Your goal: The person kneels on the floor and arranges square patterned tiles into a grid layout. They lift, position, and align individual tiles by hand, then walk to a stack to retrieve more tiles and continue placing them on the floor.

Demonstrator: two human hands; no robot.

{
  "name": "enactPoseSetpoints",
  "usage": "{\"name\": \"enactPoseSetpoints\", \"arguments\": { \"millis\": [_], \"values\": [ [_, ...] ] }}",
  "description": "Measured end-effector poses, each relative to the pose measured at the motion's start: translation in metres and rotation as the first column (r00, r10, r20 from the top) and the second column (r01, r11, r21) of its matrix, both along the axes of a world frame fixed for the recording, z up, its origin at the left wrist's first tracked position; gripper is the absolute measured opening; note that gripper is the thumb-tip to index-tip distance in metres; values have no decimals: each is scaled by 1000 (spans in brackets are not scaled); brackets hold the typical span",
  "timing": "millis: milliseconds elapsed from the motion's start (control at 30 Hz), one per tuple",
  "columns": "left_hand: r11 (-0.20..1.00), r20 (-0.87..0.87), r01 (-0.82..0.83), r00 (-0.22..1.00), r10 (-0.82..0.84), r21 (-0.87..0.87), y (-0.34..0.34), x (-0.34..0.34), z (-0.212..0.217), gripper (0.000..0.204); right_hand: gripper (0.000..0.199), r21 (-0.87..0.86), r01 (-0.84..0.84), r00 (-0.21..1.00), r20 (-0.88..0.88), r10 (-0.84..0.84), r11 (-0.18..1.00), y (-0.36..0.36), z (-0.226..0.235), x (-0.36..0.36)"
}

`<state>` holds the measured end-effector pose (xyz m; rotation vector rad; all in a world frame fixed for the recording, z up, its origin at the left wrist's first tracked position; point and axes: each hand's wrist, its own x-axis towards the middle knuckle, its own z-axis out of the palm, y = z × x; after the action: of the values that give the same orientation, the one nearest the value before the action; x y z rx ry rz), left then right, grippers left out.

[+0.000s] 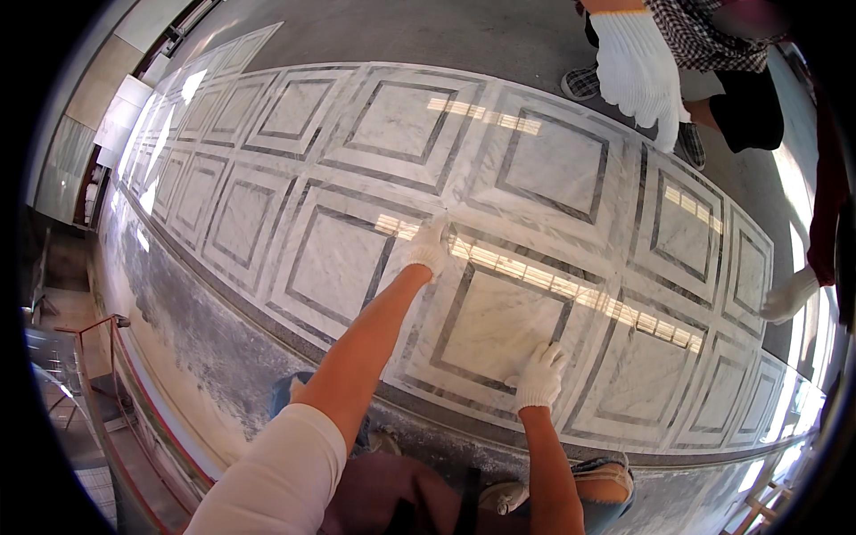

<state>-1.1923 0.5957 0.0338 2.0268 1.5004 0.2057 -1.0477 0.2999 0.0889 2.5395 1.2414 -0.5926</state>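
Nearest the camera: the person's own white sleeve and bare forearms, rising from the lower edge; knees and shoes show below them.

Right hand: white knit glove, fingers spread, palm flat on the near edge of a marble tile. It grips nothing.

Left hand: same kind of glove, arm stretched out, fingertips pressing at the tile's far left corner, where four tiles meet. Open, holding nothing.

Tile: square, white veined stone with a dark grey inlaid frame and grey border strips. It lies flat in a long run of matching tiles on the grey floor, butted against its neighbours on all sides but the near one.

Surface: highly polished; ceiling lights mirror off it in bright bars.

Handling, judged: heavy, rigid and brittle. Corners and thin inlay strips look the likeliest places to chip. The gloss suggests a slippery face, so flat palms would slide it rather than lift it.

Where to take hold, judged: the free near edge, or two opposite edges with fingers underneath; not by a single corner.

Others nearby: a second person's gloved hand hangs over the far row, top right, with a checked garment behind it; another gloved hand touches the right-hand tiles.

Surroundings: a red rail and steps at the left edge.
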Motion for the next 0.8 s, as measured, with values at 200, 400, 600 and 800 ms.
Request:
{"name": "enactPoseSetpoints", "arguments": {
  "millis": [200,400,600,800],
  "values": [
    [992,-18,25,999,-27,-122,15,11,23,44,104,27,18,1000,-24,-18,999,-1,3,3],
    [996,-50,33,998,-37,-89,27,-2,-4,47,103,41,8,1000,-11,-8,999,0,-2,-2],
    [957,-323,213,908,-268,-196,47,8,23,47,103,26,10,1000,-16,-10,1000,-1,4,0],
    [801,-56,598,801,-596,19,19,-14,123,47,101,99,69,996,-70,-62,993,-9,9,3]
  ]
}}
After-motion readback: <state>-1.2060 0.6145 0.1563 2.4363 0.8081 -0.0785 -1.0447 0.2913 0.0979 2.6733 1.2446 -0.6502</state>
